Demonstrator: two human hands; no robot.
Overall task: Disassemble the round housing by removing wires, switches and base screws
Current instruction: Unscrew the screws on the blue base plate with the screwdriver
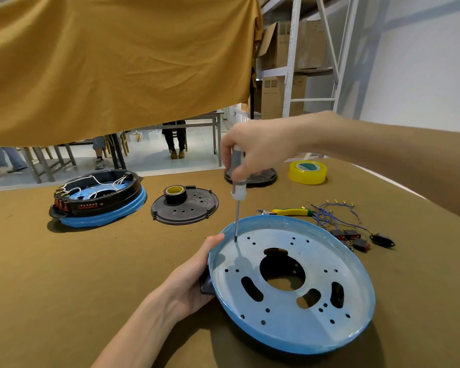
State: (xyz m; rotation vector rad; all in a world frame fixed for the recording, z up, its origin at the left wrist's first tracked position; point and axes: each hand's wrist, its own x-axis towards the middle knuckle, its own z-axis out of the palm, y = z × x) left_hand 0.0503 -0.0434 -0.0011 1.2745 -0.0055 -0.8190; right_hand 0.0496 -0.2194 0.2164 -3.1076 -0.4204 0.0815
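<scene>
At the round housing's left rim, left hand grips; right hand pinches screwdriver.

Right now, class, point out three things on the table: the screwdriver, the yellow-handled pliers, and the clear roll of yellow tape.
screwdriver (237, 179), head view, on the handle below the gripping fingers.
yellow-handled pliers (290, 211), head view, on the yellow handle.
clear roll of yellow tape (307, 175), head view, on its outer side wall.

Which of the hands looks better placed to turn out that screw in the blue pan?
Right. The right hand already grips the screwdriver, tip down on the blue base near its rim. The left hand holds the rim steady.
</scene>
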